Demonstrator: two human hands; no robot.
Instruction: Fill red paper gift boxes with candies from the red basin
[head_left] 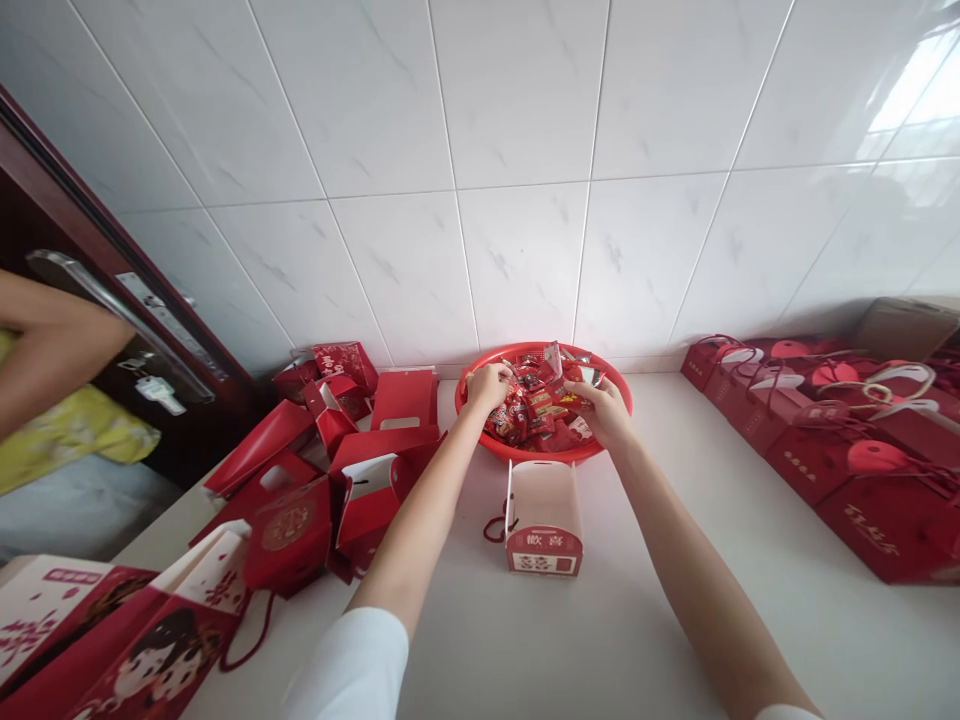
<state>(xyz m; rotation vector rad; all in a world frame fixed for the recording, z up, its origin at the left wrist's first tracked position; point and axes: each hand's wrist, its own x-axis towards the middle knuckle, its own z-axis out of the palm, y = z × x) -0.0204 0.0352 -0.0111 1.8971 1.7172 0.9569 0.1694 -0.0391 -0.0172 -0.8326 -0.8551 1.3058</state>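
Both my hands reach over a round red plastic basket (619, 412) that is full of small wrapped packets (546, 408). At the basket's left side, my left hand (491, 386) has its fingers closed among the packets; what they hold, if anything, is too small to name. My right hand (604, 408), on the right side, pinches a small red packet (574, 393) between thumb and fingers. Just in front of the basket stands a small pink and red paper box (544, 520), its top open, with a dark red cord at its left side.
Red boxes (289, 535) and larger printed bags (161, 650) crowd the left. Rows of red boxes with cords (832, 450) line the right. A tiled wall (525, 240) rises behind the basket. Beside the door handle (127, 320) at the left is another person's arm (56, 335).
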